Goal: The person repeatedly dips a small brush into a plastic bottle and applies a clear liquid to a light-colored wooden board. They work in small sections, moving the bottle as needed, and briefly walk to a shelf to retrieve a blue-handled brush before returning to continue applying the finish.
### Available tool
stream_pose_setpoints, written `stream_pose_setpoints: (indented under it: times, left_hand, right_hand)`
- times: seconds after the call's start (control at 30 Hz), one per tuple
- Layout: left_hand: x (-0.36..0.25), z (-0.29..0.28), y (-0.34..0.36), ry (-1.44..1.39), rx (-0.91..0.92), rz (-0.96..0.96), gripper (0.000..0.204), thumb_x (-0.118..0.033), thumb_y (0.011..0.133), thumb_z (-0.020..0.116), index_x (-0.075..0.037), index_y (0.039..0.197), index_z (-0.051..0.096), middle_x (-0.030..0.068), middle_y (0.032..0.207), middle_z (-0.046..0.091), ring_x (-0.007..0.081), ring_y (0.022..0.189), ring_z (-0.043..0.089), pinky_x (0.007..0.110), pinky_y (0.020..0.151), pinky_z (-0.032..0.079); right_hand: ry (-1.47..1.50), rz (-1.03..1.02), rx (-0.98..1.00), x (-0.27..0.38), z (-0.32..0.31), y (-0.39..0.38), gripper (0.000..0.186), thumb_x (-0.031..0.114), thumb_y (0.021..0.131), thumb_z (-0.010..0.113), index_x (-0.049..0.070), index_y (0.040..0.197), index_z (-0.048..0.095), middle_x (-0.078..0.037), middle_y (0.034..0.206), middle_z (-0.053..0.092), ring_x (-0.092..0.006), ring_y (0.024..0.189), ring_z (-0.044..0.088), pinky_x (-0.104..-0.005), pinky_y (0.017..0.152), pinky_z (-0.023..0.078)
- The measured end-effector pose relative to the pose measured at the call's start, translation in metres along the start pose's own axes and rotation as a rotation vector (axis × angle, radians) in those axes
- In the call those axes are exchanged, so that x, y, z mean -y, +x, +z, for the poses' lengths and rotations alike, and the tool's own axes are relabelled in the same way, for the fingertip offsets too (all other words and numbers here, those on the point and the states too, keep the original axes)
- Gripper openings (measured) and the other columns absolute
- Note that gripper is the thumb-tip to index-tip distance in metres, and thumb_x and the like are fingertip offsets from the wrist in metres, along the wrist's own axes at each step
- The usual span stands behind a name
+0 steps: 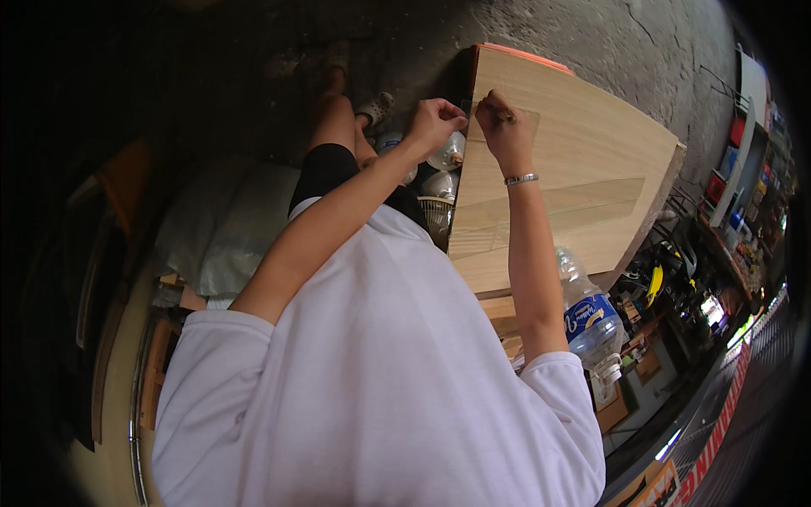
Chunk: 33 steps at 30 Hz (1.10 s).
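Observation:
A small clear sheet (533, 125), glass-like, lies on the pale wooden tabletop (583, 127) and slightly overhangs its left edge. My left hand (435, 128) is at that edge, thumb and fingers pinched on the sheet's left side. Over the sheet, my right hand (503, 127) is closed, its fingers curled round something narrow; only a small brownish end shows, so its kind is unclear. A bracelet circles my right wrist. Nearer me, long clear strips (591, 201) lie on the wood, partly behind my right forearm.
A large clear plastic bottle (591, 325) with a blue label is beside my right forearm. Left of the table are a wire basket (438, 211) and round clear containers (448, 152). A cluttered shelf (726, 245) runs along the far right. Grey concrete floor (608, 38) lies beyond.

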<state>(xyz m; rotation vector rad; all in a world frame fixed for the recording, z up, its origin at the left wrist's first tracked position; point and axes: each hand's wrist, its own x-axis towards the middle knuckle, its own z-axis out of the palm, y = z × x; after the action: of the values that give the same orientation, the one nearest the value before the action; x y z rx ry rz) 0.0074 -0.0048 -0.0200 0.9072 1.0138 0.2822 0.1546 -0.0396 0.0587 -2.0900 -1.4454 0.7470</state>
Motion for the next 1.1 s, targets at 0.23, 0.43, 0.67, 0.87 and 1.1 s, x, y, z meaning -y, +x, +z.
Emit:
stream_pose_setpoints:
  times: [0.23,0.43,0.67,0.87,1.1]
  left_hand:
    - [-0.009,-0.003,-0.004,0.006,0.014,0.016,0.012,-0.007,0.081,0.074,0.0,0.09,0.07,0.0059,0.082,0.071,0.0104,0.076,0.065,0.025,0.07,0.052]
    - [-0.018,-0.021,-0.017,-0.017,0.05,-0.035,0.016,-0.009,0.082,0.074,0.001,0.094,0.069,0.0043,0.085,0.071,0.0096,0.078,0.064,0.025,0.074,0.051]
    - [-0.011,-0.038,-0.016,0.007,0.09,-0.024,0.016,-0.009,0.082,0.075,0.001,0.094,0.069,0.0046,0.085,0.071,0.0097,0.079,0.065,0.023,0.075,0.051]
    - [0.006,-0.045,-0.007,0.11,0.077,-0.019,0.017,-0.007,0.082,0.075,0.0,0.097,0.07,0.0049,0.086,0.071,0.0098,0.079,0.065,0.023,0.075,0.051]
    - [-0.003,-0.049,-0.024,-0.103,0.044,-0.077,0.017,-0.009,0.081,0.077,0.001,0.094,0.071,0.0056,0.087,0.071,0.0105,0.08,0.066,0.024,0.074,0.052]
  right_hand:
    - [0.028,0.085,0.055,0.016,0.006,-0.064,0.009,0.003,0.087,0.066,0.001,0.085,0.057,-0.013,0.07,0.062,-0.0256,0.062,0.064,-0.0298,0.057,0.048]
    - [0.648,0.282,-0.241,-0.008,0.006,-0.047,0.009,0.009,0.098,0.057,0.0,0.096,0.057,-0.008,0.077,0.067,-0.0104,0.067,0.062,-0.0227,0.06,0.048]
    - [0.811,0.274,-0.323,-0.029,0.027,-0.032,0.009,0.011,0.098,0.057,0.002,0.099,0.056,-0.007,0.077,0.066,-0.0111,0.07,0.062,-0.0242,0.063,0.049]
    - [0.838,0.283,-0.306,-0.027,0.026,-0.03,0.01,0.012,0.099,0.057,0.002,0.101,0.056,-0.006,0.078,0.066,-0.0113,0.07,0.062,-0.0242,0.064,0.049]
    - [0.869,0.326,-0.321,-0.023,0.019,-0.03,0.012,0.01,0.098,0.057,0.0,0.104,0.056,-0.008,0.08,0.067,-0.0131,0.071,0.064,-0.0246,0.065,0.05]
